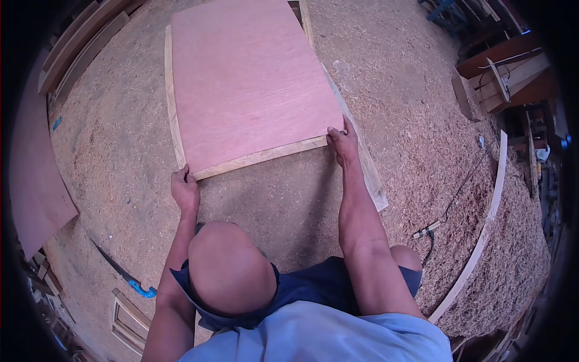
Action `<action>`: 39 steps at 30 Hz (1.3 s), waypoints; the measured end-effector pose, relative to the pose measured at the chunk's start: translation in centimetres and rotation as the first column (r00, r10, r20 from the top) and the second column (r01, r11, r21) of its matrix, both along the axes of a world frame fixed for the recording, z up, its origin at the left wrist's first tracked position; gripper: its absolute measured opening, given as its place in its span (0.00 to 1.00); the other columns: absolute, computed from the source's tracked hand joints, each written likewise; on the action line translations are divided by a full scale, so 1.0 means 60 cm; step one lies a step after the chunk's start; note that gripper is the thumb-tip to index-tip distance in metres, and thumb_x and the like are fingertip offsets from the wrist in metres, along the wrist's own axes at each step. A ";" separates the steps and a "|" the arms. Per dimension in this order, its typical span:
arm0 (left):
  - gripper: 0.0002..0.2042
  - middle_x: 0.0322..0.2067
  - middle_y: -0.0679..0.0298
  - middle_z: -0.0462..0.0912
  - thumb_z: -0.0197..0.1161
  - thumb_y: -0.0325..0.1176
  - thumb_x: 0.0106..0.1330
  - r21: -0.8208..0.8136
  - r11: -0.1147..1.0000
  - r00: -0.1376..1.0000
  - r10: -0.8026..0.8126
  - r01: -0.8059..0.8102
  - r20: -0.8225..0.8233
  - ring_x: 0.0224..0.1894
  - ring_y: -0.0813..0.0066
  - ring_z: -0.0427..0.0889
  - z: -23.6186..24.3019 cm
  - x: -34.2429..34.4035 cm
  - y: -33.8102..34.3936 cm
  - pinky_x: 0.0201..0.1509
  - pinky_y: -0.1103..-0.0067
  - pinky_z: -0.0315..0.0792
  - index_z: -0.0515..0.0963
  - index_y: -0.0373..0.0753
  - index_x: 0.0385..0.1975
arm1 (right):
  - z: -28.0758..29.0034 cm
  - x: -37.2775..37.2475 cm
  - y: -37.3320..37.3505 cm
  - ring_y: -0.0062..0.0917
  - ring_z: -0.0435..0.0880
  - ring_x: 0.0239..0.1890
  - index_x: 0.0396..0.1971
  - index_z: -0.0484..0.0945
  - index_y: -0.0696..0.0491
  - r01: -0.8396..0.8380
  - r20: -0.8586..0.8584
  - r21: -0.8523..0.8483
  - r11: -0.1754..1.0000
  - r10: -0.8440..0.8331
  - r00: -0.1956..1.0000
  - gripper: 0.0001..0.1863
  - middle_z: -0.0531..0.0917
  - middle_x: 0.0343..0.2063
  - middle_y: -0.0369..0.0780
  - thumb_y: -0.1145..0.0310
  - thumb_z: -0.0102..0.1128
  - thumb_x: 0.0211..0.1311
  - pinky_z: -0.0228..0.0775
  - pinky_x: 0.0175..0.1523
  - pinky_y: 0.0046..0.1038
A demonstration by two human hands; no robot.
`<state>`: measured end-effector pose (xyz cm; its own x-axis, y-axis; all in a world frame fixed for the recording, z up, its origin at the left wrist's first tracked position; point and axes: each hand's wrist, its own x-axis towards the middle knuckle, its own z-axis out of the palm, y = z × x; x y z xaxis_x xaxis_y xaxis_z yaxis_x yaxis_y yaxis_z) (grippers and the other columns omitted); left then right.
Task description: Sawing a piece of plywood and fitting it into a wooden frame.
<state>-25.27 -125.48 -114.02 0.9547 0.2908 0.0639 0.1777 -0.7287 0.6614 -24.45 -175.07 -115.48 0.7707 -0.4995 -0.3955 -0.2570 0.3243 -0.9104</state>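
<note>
A large pinkish plywood sheet (253, 78) lies over a pale wooden frame, whose near rail (259, 157) and left rail (170, 102) show along its edges. My left hand (186, 190) is closed on the near left corner, thumb on top. At the near right corner, my right hand (344, 143) grips the sheet and rail with the thumb over the upper face. The fingers beneath are mostly hidden in both hands. Beside the sheet's right edge runs a pale plank (371, 172), which reaches nearer to me than the rail and passes behind my right forearm.
A handsaw with a blue handle (140, 288) and a small wooden frame (129, 317) lie at lower left. Another plywood sheet (39, 163) stands at far left. On the right are a long wood strip (482, 241), a dark cord (461, 190) and heaped shavings (512, 271).
</note>
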 end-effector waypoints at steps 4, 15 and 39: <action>0.17 0.47 0.49 0.85 0.60 0.28 0.72 0.044 0.999 1.000 0.012 -0.011 -0.029 0.51 0.51 0.85 -0.001 -0.003 -0.010 0.62 0.65 0.76 0.87 0.34 0.57 | -0.014 -0.002 -0.003 0.23 0.86 0.40 0.79 0.65 0.47 -0.008 0.004 -0.003 1.000 0.008 1.000 0.42 0.83 0.43 0.37 0.80 0.71 0.66 0.86 0.44 0.27; 0.14 0.43 0.45 0.88 0.72 0.35 0.66 -0.242 0.933 0.962 0.239 -0.266 -0.134 0.47 0.49 0.88 0.021 0.009 -0.034 0.54 0.61 0.79 0.88 0.31 0.45 | 0.015 -0.002 0.001 0.17 0.81 0.31 0.77 0.66 0.51 -0.071 0.052 -0.065 0.995 0.075 0.996 0.37 0.84 0.47 0.37 0.80 0.66 0.69 0.73 0.29 0.20; 0.14 0.34 0.53 0.85 0.75 0.35 0.67 -0.290 0.901 0.946 0.289 -0.321 -0.148 0.36 0.59 0.84 -0.019 0.024 0.001 0.49 0.65 0.78 0.79 0.31 0.38 | 0.017 0.001 0.029 0.19 0.82 0.31 0.76 0.67 0.51 0.030 0.022 0.005 1.000 -0.030 0.999 0.37 0.84 0.39 0.36 0.79 0.67 0.67 0.76 0.33 0.21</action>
<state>-23.82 -125.41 -115.16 0.8125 0.5590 -0.1653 0.4350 -0.3925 0.8104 -24.37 -173.31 -114.44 0.7638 -0.5207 -0.3815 -0.2273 0.3362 -0.9139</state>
